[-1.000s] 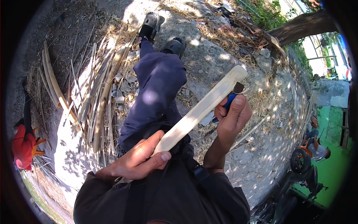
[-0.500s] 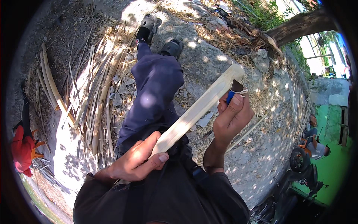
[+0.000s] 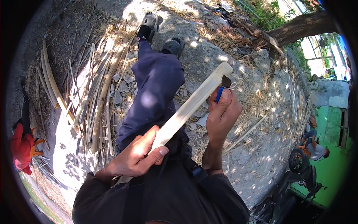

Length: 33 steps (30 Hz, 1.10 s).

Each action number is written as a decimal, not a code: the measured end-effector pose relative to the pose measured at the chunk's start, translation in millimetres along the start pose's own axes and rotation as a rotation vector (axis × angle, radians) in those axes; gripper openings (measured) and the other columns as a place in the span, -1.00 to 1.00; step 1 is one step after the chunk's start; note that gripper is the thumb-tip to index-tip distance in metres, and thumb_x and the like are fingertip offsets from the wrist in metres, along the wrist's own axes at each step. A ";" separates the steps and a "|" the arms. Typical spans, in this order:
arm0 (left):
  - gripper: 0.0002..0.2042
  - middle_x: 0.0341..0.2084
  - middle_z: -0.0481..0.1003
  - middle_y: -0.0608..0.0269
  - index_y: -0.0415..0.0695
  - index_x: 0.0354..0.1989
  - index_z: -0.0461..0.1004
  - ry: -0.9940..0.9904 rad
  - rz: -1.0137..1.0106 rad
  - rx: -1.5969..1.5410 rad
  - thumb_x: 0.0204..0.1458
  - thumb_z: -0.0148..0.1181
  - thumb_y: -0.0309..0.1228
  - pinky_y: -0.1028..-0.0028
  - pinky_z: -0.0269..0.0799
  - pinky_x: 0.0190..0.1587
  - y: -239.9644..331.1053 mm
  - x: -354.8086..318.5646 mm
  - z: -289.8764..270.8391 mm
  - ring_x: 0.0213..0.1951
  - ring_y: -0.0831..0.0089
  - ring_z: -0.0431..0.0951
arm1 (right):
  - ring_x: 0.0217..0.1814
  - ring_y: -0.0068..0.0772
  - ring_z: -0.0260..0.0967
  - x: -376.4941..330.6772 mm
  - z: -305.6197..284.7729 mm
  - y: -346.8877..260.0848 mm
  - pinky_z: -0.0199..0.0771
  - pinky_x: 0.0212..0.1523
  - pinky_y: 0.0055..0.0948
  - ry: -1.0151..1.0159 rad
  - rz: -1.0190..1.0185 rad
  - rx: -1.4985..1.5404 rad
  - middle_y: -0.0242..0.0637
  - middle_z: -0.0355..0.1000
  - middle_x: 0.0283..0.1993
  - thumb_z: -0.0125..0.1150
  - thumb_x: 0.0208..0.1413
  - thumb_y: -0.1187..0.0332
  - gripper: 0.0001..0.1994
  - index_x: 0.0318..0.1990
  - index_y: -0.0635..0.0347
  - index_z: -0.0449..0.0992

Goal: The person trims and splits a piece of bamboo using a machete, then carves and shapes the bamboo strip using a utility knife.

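A long pale wooden strip point(image 3: 188, 108) slants from my lap up toward the far right. My left hand point(image 3: 136, 156) grips its lower part, thumb on top. Beside the strip's upper end, my right hand point(image 3: 223, 114) is closed around a small knife with a blue handle point(image 3: 220, 94), its dark blade point(image 3: 226, 81) against the strip's right edge. My legs in dark blue trousers point(image 3: 154, 89) stretch out ahead, ending in grey shoes point(image 3: 149, 24).
A heap of split pale cane strips point(image 3: 95, 93) lies on the ground to my left, with shavings scattered about. A red and orange object point(image 3: 22, 147) sits at the far left. A tree trunk point(image 3: 298, 28) leans at the top right. A seated person point(image 3: 315, 143) and a dark motorbike point(image 3: 298, 175) are at the right.
My right hand with the knife has slid up along the strip toward its far end. My left hand keeps its hold on the lower part.
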<state>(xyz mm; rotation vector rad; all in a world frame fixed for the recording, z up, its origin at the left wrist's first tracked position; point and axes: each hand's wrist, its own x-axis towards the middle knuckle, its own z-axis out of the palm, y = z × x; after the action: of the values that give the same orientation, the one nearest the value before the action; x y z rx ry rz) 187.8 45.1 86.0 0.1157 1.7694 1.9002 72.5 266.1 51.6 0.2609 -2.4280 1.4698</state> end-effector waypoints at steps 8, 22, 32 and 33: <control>-0.83 -0.62 0.41 0.25 -0.29 -0.12 0.26 0.003 0.021 0.016 0.38 0.07 -0.43 0.47 0.34 -0.44 3.7 -0.9 7.1 -0.54 0.54 0.47 | -0.67 -0.74 0.04 -0.7 -9.4 -2.2 -0.04 -0.63 -0.57 -0.161 0.246 0.810 -0.49 0.19 -0.65 -0.18 0.54 0.13 -0.55 -0.35 0.27 0.39; -0.76 -0.58 0.29 0.43 -0.22 -0.07 0.24 -0.110 -0.066 -0.315 0.45 -0.05 -0.25 0.59 0.13 -0.56 -2.7 -3.7 4.7 -0.60 0.73 0.18 | -0.61 -0.65 0.28 14.1 -11.9 3.7 0.18 -0.55 -0.57 0.043 -0.172 0.240 -0.36 0.42 -0.58 0.01 0.46 0.19 -0.63 -0.20 0.40 0.52; -0.73 -0.55 0.28 0.44 -0.20 0.02 0.24 -0.124 -0.105 -0.348 0.45 -0.04 -0.21 0.60 0.14 -0.57 0.2 -4.6 5.1 -0.59 0.73 0.19 | -0.61 -0.61 0.32 16.6 -9.6 1.5 0.23 -0.55 -0.56 0.067 -0.197 0.176 -0.32 0.45 -0.57 0.00 0.45 0.28 -0.68 -0.17 0.40 0.53; -0.71 -0.55 0.28 0.44 -0.20 0.05 0.24 -0.131 -0.107 -0.346 0.45 -0.05 -0.21 0.60 0.14 -0.57 0.5 -4.3 5.2 -0.59 0.73 0.19 | -0.61 -0.60 0.33 16.8 -8.2 1.3 0.24 -0.56 -0.54 0.094 -0.215 0.140 -0.32 0.45 -0.57 0.00 0.45 0.28 -0.69 -0.16 0.41 0.53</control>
<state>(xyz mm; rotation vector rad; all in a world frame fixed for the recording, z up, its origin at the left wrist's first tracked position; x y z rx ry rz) 193.4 47.9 88.4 0.0182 1.3147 2.0384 57.5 274.0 59.8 0.4575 -2.1521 1.5200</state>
